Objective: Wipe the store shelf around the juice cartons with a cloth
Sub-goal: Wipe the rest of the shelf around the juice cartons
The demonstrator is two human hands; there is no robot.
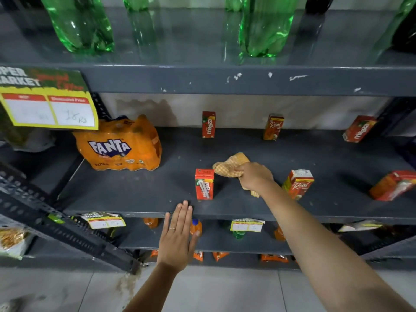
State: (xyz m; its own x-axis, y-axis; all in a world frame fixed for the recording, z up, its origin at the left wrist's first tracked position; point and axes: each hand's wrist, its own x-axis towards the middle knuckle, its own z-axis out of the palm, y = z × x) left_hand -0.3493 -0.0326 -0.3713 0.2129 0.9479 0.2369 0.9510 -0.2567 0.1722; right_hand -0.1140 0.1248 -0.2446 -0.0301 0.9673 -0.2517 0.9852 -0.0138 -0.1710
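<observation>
My right hand (255, 176) clutches the cloth (229, 167) on the shelf (135, 188) between two front cartons (204, 184). My left hand (177, 235) hovers flat, empty. Specks remain; wiping looks unfinished.

A shop: dark metal shelving (247, 81) w/ yellow "Super Market" price tag (48, 106) at upper shelf's left front edge, shrink-wrapped Fanta pack (119, 145), juice cartons (204, 184) spaced out, green bottles (265, 25) above.
</observation>
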